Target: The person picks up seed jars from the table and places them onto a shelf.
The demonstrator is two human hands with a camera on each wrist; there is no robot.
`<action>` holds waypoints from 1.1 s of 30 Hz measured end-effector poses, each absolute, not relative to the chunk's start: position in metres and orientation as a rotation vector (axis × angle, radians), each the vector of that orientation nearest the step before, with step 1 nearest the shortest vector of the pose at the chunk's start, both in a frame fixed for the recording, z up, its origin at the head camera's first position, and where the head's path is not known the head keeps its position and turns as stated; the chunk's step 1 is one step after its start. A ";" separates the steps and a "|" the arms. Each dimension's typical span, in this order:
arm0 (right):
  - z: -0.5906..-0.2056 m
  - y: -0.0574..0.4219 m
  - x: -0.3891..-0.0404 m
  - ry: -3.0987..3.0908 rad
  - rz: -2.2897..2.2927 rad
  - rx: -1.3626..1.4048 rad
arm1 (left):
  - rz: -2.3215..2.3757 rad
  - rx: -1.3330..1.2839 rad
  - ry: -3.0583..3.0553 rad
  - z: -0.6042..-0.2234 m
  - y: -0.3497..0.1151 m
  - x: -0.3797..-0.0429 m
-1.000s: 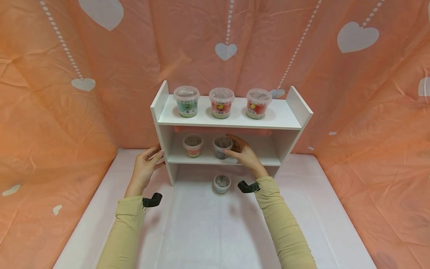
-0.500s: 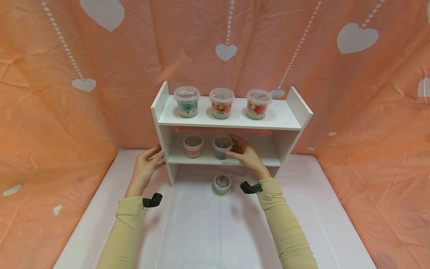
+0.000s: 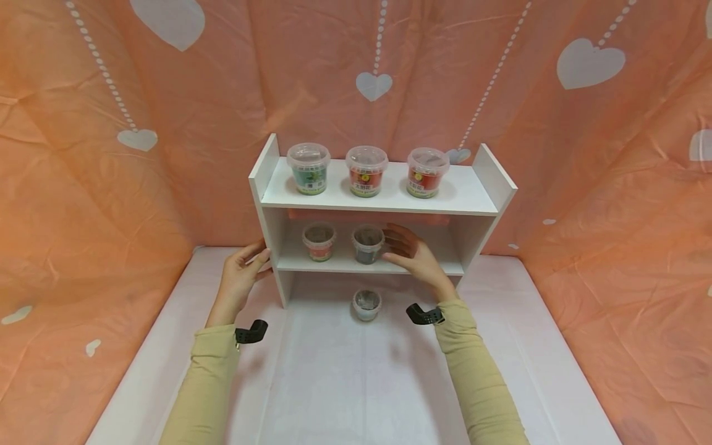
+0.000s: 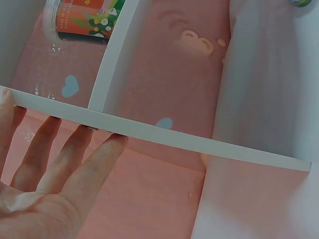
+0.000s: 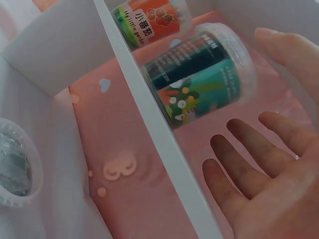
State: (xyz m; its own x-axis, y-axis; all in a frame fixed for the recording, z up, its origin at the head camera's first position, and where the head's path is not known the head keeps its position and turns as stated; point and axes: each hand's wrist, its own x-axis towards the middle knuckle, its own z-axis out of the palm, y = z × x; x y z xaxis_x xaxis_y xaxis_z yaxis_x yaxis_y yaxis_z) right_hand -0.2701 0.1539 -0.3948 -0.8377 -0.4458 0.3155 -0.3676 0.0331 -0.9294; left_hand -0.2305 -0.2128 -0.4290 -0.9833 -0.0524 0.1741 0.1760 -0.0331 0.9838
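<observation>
A white shelf unit (image 3: 467, 193) stands against the back curtain. On its middle board sit a plastic tub with a green label (image 5: 204, 74) and, to its left, a tub with an orange label (image 3: 320, 247). My right hand (image 3: 414, 256) is just right of the green-labelled tub, fingers spread and thumb apart; the right wrist view shows a gap between hand and tub. My left hand (image 3: 240, 275) touches the left side panel (image 4: 149, 130), its straight fingertips against the outer face and its thumb at the front edge.
Three larger lidded tubs stand on the top board: one green (image 3: 309, 170) and two red, the middle one (image 3: 366, 173) and the right one (image 3: 427, 174). A small tub (image 3: 367, 306) stands on the white tabletop (image 3: 334, 383) before the unit. Orange curtains (image 3: 100, 216) enclose the sides.
My right hand has let go of the green-labelled tub and moved right, its fingers opening away from it. The tub stays on the middle board. My left hand has not moved.
</observation>
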 end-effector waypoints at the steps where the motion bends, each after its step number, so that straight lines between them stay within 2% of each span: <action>1: -0.397 0.156 -0.271 2.214 -1.953 -0.873 | -2.144 -0.132 -2.067 -0.429 -0.213 -0.230; 15: -0.416 0.173 -0.272 2.127 -2.033 -0.950 | -2.146 -0.110 -2.076 -0.427 -0.213 -0.231; 33: -0.417 0.189 -0.251 2.029 -2.058 -1.005 | -2.158 -0.126 -2.061 -0.429 -0.213 -0.231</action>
